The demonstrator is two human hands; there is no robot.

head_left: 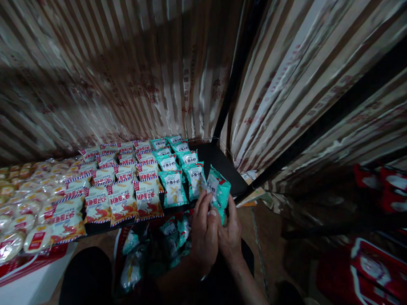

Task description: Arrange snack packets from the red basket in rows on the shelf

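Note:
Both hands are closed on a teal snack bag (220, 189) at the front right end of a black shelf (229, 171). My left hand (205, 230) grips its left side and my right hand (231, 229) its right side, with the thumbs close together. The bag's lower part is partly hidden by my fingers. Just left of it, rows of matching teal snack bags (172, 189) lean upright on the shelf. Below the shelf, an open carton holds more teal bags (131, 266) in shadow.
Further left stand rows of cream and orange snack bags (123, 202), then round wrapped crackers (38, 238). A white and red box (34, 283) sits under the shelf. Striped curtain sheeting (137, 83) and a dark metal post (233, 93) rise behind. Red packages (377, 271) lie at right.

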